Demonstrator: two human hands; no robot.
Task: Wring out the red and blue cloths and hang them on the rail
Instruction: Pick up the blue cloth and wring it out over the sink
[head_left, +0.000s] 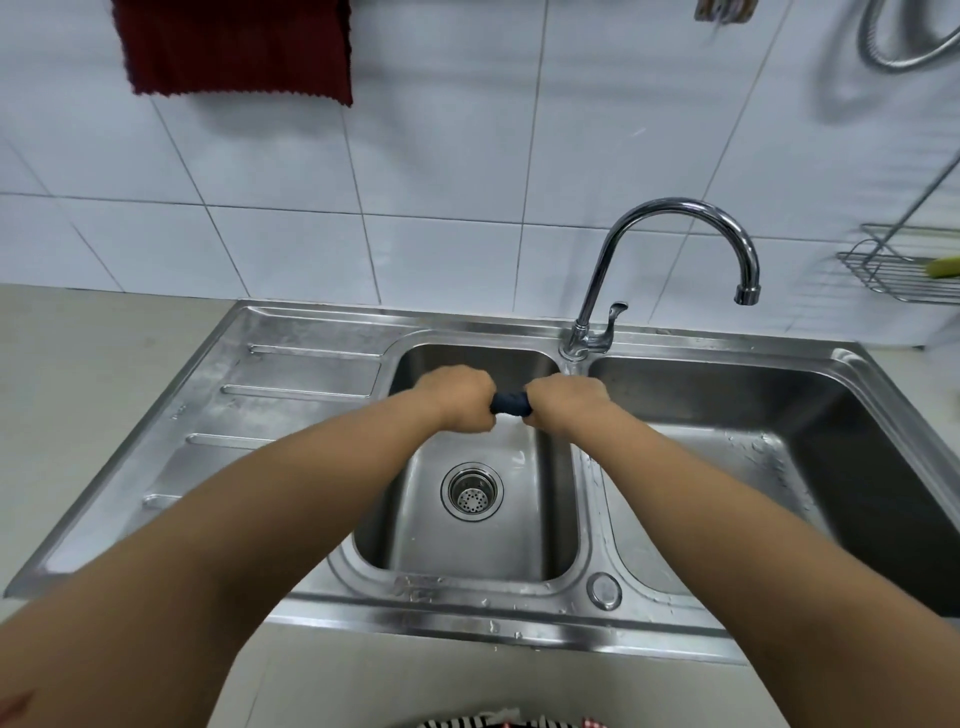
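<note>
Head view shows the left hand and right hand each clenched round an end of the twisted blue cloth, held above the small basin. The red cloth hangs on the wall. A slack twist could leave water in, dripping once hung; wet ends may slip loose.

A pale beige countertop carries an inset stainless-steel double-basin sink with a ribbed drainboard on its left. A curved chrome gooseneck tap stands on the sink's back rim, between the basins.
</note>
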